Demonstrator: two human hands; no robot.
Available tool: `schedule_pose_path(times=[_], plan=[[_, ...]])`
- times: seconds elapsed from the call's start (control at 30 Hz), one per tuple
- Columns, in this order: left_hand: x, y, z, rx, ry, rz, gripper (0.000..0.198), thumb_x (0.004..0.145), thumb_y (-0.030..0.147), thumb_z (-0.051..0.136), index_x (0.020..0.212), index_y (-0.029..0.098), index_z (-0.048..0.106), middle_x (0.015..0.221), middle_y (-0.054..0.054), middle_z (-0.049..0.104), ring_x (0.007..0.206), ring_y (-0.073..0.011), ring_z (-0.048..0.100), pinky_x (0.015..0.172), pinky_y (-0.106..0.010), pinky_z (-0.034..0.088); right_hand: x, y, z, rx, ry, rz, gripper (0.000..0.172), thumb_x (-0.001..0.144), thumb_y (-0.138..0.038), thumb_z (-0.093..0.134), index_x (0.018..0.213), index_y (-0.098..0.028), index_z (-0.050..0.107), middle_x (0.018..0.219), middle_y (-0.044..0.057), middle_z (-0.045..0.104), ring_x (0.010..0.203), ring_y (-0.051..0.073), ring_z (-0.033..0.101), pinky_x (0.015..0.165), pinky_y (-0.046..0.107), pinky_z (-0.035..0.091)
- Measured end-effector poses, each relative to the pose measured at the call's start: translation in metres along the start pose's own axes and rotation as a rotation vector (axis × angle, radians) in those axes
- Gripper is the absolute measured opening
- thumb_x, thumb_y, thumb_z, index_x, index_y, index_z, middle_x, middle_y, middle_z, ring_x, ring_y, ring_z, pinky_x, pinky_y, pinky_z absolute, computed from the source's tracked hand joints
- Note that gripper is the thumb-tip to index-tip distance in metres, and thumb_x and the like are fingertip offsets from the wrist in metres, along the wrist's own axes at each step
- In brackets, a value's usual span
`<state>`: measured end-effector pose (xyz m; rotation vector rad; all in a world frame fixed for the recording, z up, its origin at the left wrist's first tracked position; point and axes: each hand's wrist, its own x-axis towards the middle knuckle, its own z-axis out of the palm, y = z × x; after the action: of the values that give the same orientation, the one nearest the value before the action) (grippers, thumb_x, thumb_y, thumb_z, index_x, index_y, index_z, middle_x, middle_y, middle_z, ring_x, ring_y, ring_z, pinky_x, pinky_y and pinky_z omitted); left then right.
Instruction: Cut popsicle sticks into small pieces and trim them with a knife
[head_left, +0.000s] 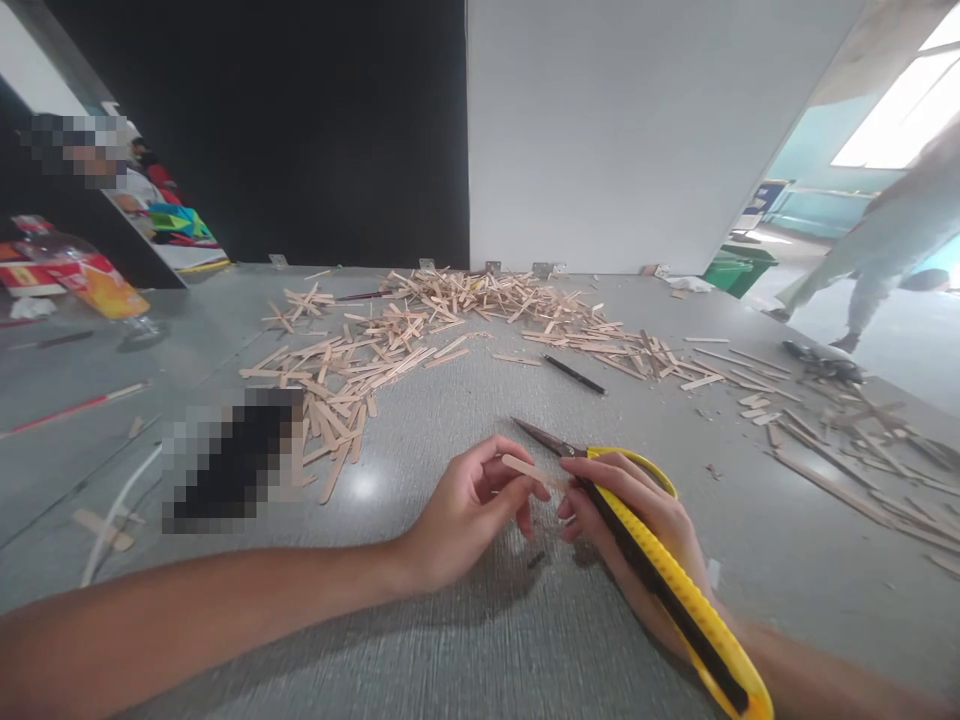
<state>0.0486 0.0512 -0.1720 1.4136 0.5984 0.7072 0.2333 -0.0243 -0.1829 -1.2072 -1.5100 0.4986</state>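
My left hand [469,505] is closed, pinching a flat wooden craft stick [525,467] between thumb and fingers. The stick slants toward my right hand [637,510], whose fingertips are at its other end. A yellow utility knife [675,580] with a dotted grip and a black strip lies along my right hand, which is closed on it. Its blade does not show clearly. Beyond that hand, scissors [551,437] with yellow handles rest on the table, blades pointing left, partly covered by the hand. A small dark bit [535,560] lies on the table below.
A heap of craft sticks [480,295] arcs along the table's back. A black pen [574,374] lies before it. Longer strips [840,480] are at right, a bottle [97,280] and red pencil [75,410] at left. Panels stand behind; a person [862,240] is at far right.
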Motion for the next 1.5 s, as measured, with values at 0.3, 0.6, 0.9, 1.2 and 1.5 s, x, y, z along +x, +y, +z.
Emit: schedule_pose_path(times=[0.3,0.6,0.9,1.2,1.5], plan=[[-0.01,-0.004,0.0,0.288,-0.008,-0.023,0.019,0.102,0.036,0.058,0.105,0.019,0.067,0.07,0.003,0.055,0.062,-0.0136,0.046,0.058,-0.025,0.033,0.0,0.0,-0.005,-0.075,-0.056,-0.033,0.025,0.102,-0.022,0.058,0.12,-0.032,0.072,0.09,-0.001,0.064,0.059,0.009,0.067,0.056,0.022,0.055],[-0.006,-0.005,0.004,0.132,-0.194,-0.096,0.026,0.109,0.053,0.036,0.108,0.026,0.035,0.094,-0.004,0.073,0.052,-0.0117,0.056,0.045,-0.022,0.036,-0.007,0.007,-0.005,0.135,0.102,0.088,0.03,0.101,-0.039,0.062,0.13,-0.036,0.068,0.09,0.001,0.07,0.06,0.012,0.064,0.049,0.022,0.052],[0.001,-0.006,-0.001,0.039,-0.137,-0.062,0.029,0.104,0.047,0.058,0.095,0.019,0.06,0.102,-0.009,0.075,0.091,-0.017,0.066,0.078,-0.027,0.048,-0.009,-0.003,-0.01,0.093,-0.002,0.152,0.019,0.101,-0.034,0.063,0.117,-0.033,0.075,0.07,-0.004,0.076,0.048,0.01,0.067,0.048,0.017,0.054],[0.001,-0.006,-0.001,0.0,-0.157,-0.186,0.032,0.101,0.042,0.062,0.122,0.023,0.046,0.096,-0.007,0.076,0.062,-0.0135,0.069,0.044,-0.017,0.046,-0.009,-0.006,-0.01,0.087,-0.057,0.181,0.025,0.103,-0.038,0.059,0.118,-0.026,0.076,0.063,-0.003,0.073,0.044,0.011,0.065,0.043,0.019,0.055],[0.0,-0.007,0.0,-0.044,-0.226,-0.207,0.025,0.104,0.039,0.057,0.111,0.026,0.037,0.089,-0.002,0.072,0.066,-0.0145,0.072,0.047,-0.017,0.052,-0.005,-0.003,-0.007,0.117,-0.097,0.171,0.023,0.104,-0.036,0.06,0.12,-0.031,0.076,0.061,-0.005,0.072,0.044,0.01,0.065,0.046,0.019,0.055]])
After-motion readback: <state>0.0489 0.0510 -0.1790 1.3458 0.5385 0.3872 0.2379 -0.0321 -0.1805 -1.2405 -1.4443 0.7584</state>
